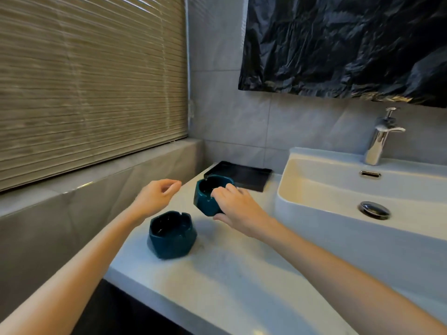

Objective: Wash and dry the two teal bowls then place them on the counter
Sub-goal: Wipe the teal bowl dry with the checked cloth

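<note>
Bowl (205,204): faceted teal, notched rim

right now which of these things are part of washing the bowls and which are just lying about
For the job:
- far teal bowl, gripped by the right hand
- near teal bowl, standing on the counter
- sink and faucet

Just lying about:
- black tray behind the bowls
- black plastic sheet on the wall
- window blind

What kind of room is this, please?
Probably a bathroom: a white basin with a chrome tap on a pale counter, grey wall tiles, and a window blind.
</note>
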A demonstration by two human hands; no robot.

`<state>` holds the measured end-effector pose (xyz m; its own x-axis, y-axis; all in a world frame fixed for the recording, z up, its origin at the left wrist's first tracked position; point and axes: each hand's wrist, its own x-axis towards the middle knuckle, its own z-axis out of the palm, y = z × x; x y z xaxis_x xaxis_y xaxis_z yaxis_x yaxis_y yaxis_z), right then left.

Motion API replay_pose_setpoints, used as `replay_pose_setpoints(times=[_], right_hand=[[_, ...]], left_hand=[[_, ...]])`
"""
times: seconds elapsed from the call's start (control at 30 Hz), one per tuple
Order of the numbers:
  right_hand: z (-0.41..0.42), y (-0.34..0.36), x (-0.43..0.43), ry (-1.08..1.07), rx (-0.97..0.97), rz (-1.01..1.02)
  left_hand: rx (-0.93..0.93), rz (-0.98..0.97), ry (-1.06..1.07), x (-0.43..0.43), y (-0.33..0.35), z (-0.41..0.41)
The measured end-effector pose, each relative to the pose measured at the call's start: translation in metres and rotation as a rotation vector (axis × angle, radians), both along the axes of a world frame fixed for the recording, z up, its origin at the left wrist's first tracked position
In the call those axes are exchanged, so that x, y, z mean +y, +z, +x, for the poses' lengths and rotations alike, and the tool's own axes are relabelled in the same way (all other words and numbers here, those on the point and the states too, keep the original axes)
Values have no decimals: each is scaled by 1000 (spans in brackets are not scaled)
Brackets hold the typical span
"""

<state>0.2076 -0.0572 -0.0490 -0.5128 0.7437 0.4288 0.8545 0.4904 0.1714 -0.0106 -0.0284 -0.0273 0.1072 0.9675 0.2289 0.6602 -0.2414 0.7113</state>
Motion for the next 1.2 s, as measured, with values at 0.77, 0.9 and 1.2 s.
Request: replay_pose_setpoints(times=[0.77, 0.9, 1.2], right_hand=[[-7, -50, 22, -187, 58, -147], [-3, -54, 24, -178, 87, -189], [-7, -36, 10, 51, 404, -99]], left_hand=[[148, -339, 69, 12, -54, -46], [171, -385, 96, 15, -51, -40], [22, -373, 97, 8, -46, -23]])
